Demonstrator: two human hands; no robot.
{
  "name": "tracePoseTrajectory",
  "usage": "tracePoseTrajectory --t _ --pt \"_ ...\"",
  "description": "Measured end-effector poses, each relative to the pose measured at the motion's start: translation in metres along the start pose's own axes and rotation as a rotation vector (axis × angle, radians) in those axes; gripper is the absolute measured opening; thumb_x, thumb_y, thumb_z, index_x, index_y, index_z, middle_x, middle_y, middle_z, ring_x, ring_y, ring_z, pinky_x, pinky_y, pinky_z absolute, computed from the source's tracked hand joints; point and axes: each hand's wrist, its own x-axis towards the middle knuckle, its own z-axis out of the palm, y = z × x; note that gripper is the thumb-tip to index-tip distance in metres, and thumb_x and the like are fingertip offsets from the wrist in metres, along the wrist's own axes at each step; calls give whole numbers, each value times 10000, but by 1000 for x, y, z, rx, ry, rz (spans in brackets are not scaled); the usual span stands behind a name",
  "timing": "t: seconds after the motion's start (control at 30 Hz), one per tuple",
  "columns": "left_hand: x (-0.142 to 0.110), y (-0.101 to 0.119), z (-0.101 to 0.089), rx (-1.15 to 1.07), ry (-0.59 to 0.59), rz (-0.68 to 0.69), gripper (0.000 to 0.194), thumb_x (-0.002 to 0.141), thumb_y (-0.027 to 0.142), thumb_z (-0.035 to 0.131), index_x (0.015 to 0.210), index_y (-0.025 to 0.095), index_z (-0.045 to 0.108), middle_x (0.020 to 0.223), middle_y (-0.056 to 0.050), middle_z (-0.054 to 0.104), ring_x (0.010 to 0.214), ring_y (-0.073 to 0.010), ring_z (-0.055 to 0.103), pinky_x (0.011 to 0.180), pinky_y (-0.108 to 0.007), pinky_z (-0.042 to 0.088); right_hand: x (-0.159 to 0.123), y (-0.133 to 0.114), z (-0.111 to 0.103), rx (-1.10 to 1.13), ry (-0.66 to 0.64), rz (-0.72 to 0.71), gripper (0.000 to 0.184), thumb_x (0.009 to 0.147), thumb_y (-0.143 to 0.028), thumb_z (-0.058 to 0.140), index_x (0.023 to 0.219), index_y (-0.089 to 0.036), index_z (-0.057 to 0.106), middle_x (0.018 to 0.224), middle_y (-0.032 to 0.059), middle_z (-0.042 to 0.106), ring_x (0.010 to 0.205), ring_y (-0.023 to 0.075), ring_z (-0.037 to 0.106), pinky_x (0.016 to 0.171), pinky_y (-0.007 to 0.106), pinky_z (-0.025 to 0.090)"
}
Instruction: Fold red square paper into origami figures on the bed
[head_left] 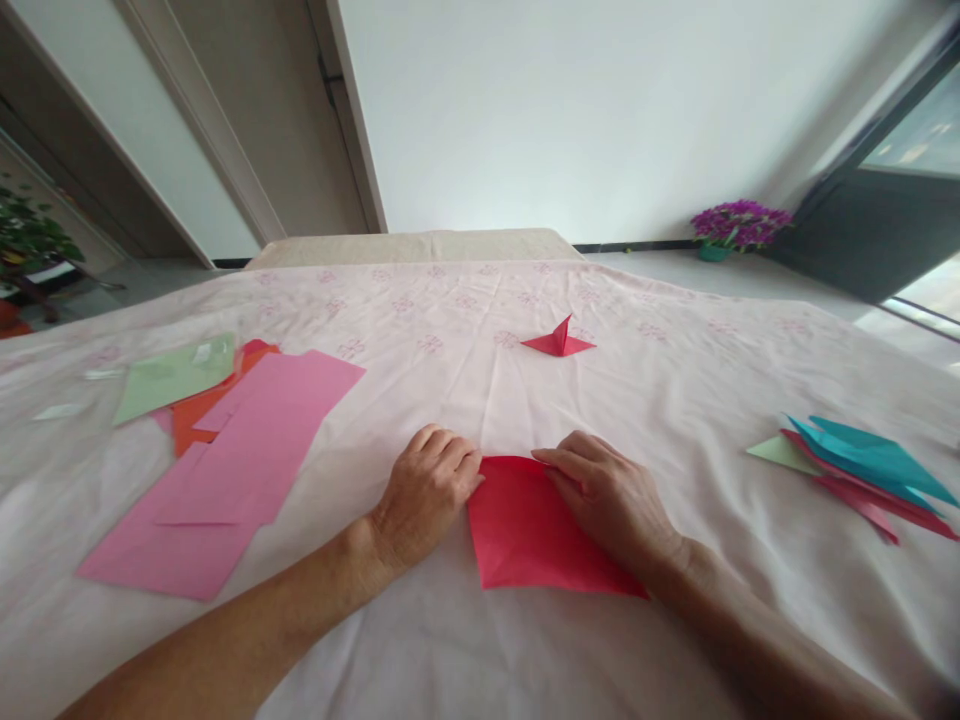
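A red sheet of paper [525, 530] lies on the pale pink cloth [465, 330] right in front of me. My left hand [424, 492] rests at the sheet's upper left corner with its fingers curled and pressed down on the edge. My right hand [611, 495] lies on the sheet's upper right part, fingers together and pressing along the top edge. A small folded red paper shape [559, 340] stands farther back on the cloth.
Pink sheets [240, 460] with orange and green ones [176, 375] lie to the left. Folded teal, red and green pieces [862, 460] lie at the right. A pot of purple flowers [739, 225] stands on the floor by the wall.
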Motion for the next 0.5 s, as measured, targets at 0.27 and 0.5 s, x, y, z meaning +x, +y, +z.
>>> tracePoseTrajectory --t 0.27,0.5 --pt "-5 -1 8 -19 121 110 208 930 133 493 1082 171 631 932 -57 671 897 -199 575 896 -383 446 -8 2 7 -158 74 -203 240 932 -162 502 1070 -240 683 857 45 613 772 176 473 699 301 357" --pt "-6 -1 9 -32 116 105 213 943 129 465 1069 155 635 914 -68 674 925 -205 591 867 -376 467 -10 -3 2 -264 -4 -306 152 921 -214 555 1044 -222 644 868 43 586 762 186 430 674 312 314"
